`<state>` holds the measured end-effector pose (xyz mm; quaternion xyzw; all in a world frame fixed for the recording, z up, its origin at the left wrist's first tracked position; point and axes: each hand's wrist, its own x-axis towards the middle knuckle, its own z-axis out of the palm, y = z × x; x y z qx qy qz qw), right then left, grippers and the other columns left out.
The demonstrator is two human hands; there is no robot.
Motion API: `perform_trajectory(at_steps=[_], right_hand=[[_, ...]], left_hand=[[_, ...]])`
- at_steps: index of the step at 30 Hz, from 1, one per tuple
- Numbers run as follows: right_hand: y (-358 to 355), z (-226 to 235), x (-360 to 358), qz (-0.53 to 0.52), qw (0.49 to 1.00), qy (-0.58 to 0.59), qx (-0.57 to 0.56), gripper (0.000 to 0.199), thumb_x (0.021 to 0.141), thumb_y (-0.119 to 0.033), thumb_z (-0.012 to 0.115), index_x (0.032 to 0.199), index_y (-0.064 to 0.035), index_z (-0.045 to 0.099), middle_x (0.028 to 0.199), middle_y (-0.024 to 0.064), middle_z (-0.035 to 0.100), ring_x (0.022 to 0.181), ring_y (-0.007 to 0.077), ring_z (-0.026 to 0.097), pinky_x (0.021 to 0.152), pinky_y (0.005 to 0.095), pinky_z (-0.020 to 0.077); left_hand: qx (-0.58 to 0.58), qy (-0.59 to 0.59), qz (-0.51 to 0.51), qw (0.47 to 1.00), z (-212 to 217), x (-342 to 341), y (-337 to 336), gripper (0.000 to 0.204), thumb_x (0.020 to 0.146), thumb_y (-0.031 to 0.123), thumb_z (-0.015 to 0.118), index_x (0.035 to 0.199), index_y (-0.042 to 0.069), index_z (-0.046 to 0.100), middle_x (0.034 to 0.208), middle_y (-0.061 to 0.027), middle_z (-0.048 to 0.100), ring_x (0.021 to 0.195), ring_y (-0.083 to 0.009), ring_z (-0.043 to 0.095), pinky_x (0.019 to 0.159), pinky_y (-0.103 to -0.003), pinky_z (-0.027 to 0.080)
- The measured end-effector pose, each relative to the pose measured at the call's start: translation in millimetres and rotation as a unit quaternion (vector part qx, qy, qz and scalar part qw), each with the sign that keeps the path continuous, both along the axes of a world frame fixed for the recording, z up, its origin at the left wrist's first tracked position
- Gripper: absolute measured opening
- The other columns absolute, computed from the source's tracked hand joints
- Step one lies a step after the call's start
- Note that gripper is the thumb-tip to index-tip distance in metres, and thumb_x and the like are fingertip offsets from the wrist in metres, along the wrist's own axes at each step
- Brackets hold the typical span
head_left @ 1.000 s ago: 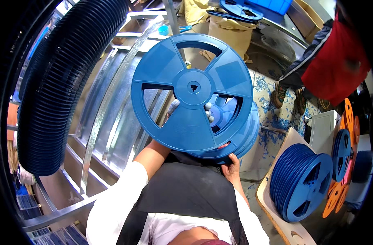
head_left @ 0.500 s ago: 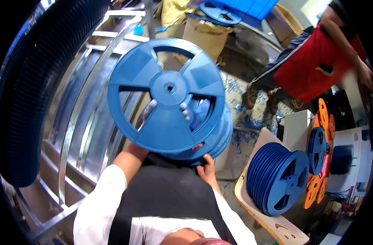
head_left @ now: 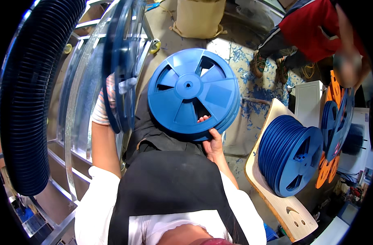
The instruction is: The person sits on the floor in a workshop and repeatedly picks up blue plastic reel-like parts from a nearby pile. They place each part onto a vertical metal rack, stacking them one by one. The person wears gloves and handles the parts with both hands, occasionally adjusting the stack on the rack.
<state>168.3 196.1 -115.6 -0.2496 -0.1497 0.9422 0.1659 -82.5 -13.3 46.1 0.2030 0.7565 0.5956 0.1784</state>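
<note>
My left hand (head_left: 105, 101), in a pale striped glove, is closed on a blue plastic reel (head_left: 120, 43). That reel stands nearly edge-on at the left, beside the metal rack, and is blurred; whether it is one disc or more I cannot tell. Over my lap lies a stack of blue reels (head_left: 186, 112), its top face showing a round hub and several cut-out windows. My bare right hand (head_left: 213, 143) grips the stack's near right rim, thumb outside and fingertips showing through a window.
A long row of dark blue discs (head_left: 25, 102) lines the far left, by a metal rack (head_left: 74, 122). At the right, more blue reels (head_left: 282, 151) rest on a wooden chair seat (head_left: 290, 206). A person in red (head_left: 313, 30) stands beyond. Blue scraps (head_left: 252, 100) litter the floor.
My left hand has carried a blue reel from above my lap to the left and turned it edge-on. The stack beneath is uncovered, with my right hand still on its rim.
</note>
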Motion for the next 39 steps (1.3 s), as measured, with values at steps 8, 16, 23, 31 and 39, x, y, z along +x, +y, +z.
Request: perform_trajectory(at_steps=[8,16,23,31,39], right_hand=[[-0.1,8.6,1.5,0.002,0.999,-0.053,-0.001,0.049,0.074,-0.002,0.063,0.121,-0.0002,0.051,0.118,0.0138,0.060,0.112,0.0285,0.055,0.104,0.0461,0.0377],[1.2,4.0,4.4,-0.021,0.998,-0.057,0.034,0.051,0.076,-0.002,0.063,0.124,0.0000,0.047,0.114,0.0152,0.060,0.110,0.0287,0.056,0.099,0.0441,0.0422],[5.6,2.0,12.6,0.001,0.996,-0.080,0.027,0.053,0.079,-0.005,0.063,0.128,-0.0008,0.044,0.123,0.0124,0.056,0.115,0.0285,0.052,0.102,0.0437,0.0384],[12.8,-25.6,20.1,-0.002,1.000,0.004,-0.011,0.054,0.086,-0.015,0.061,0.133,0.0012,0.039,0.132,0.0145,0.048,0.122,0.0295,0.045,0.106,0.0480,0.0321],[27.7,-17.9,4.5,0.017,0.995,0.089,0.050,0.046,0.085,-0.019,0.065,0.124,-0.0046,0.048,0.116,0.0134,0.060,0.110,0.0287,0.054,0.103,0.0451,0.0367]], left_hand=[[-0.038,-0.011,-0.040,0.998,-65.0,16.3,71.0,0.094,0.062,0.013,0.076,0.145,0.015,0.030,0.112,-0.0148,0.062,0.101,-0.0213,0.059,0.091,-0.031,0.045],[-0.462,0.209,-0.162,0.847,-78.6,38.0,126.0,0.097,0.061,0.034,0.079,0.144,0.027,0.029,0.110,-0.0196,0.058,0.103,-0.0348,0.057,0.092,-0.042,0.044],[-0.469,0.184,-0.151,0.850,-65.7,40.6,130.0,0.097,0.058,0.029,0.076,0.143,0.028,0.029,0.103,-0.0200,0.057,0.095,-0.0345,0.059,0.085,-0.041,0.047],[-0.375,0.145,-0.110,0.909,-52.6,32.8,112.5,0.099,0.058,0.026,0.073,0.145,0.025,0.026,0.101,-0.0222,0.056,0.098,-0.0389,0.057,0.089,-0.041,0.046],[0.211,-0.151,-0.092,0.961,-14.8,-8.1,57.9,0.101,0.059,0.017,0.077,0.144,0.010,0.023,0.135,-0.0166,0.042,0.126,-0.0271,0.038,0.105,-0.033,0.029]])
